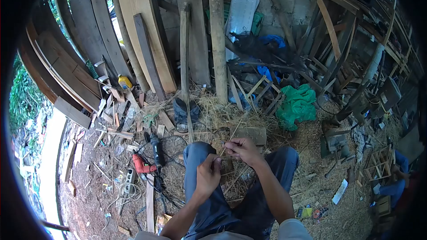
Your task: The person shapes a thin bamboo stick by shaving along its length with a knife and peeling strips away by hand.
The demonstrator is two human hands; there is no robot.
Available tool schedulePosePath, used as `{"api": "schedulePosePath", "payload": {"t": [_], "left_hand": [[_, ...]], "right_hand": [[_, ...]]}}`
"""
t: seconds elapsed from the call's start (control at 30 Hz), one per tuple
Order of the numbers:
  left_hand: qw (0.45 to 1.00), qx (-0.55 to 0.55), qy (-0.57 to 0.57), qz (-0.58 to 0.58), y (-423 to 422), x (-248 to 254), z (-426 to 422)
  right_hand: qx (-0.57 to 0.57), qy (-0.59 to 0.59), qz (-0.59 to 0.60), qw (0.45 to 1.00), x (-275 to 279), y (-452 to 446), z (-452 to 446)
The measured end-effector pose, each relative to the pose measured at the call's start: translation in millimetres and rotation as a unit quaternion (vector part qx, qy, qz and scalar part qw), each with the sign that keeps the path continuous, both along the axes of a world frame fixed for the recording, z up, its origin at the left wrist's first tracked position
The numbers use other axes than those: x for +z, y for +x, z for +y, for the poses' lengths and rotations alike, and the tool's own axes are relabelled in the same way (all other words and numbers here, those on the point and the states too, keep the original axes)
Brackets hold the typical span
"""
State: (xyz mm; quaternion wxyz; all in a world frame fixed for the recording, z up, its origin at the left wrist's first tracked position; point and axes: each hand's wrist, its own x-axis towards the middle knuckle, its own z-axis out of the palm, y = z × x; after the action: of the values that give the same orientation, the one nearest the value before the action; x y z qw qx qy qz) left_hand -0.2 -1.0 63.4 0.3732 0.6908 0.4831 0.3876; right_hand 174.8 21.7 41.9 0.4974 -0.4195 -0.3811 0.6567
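A tall plank point(142, 31) leans upright, likely to save room; a red drill point(143, 164) lies near the left knee point(198, 150), presumably for reach; left hand point(207, 175) and right hand point(243, 149) each pinch, apparently steadying the thin strip point(223, 151) between them.

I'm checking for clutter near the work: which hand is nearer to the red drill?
Left. The left hand is to the right of the red drill; the right hand is farther right, beyond the left hand.
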Motion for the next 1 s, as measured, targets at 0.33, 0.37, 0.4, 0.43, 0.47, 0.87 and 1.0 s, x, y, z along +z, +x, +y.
{"api": "schedulePosePath", "payload": {"t": [0.33, 0.37, 0.4, 0.43, 0.47, 0.87, 1.0], "left_hand": [[0.997, -0.032, -0.070, -0.011, -11, -2, -9], [0.997, -0.032, -0.070, -0.011, -12, -4, -9], [0.996, -0.042, -0.071, -0.033, -14, -8, -8], [0.995, -0.051, -0.071, -0.055, -16, -12, -6], [0.995, -0.050, -0.070, -0.056, -17, -13, -4], [0.965, -0.039, -0.207, -0.158, -11, -21, 9], [0.962, -0.044, -0.196, -0.187, -6, -25, 8]], "right_hand": [[-0.121, -0.041, 0.001, 0.992, -9, 39, 8], [-0.126, -0.043, 0.010, 0.991, -12, 44, 10], [-0.125, -0.042, 0.010, 0.991, -11, 44, 9], [-0.127, -0.035, 0.017, 0.991, -11, 43, 8], [-0.128, -0.028, 0.023, 0.991, -10, 43, 7], [0.002, -0.046, 0.025, 0.999, -2, -1, 2], [-0.012, -0.040, -0.004, 0.999, -10, 3, 4]]}}
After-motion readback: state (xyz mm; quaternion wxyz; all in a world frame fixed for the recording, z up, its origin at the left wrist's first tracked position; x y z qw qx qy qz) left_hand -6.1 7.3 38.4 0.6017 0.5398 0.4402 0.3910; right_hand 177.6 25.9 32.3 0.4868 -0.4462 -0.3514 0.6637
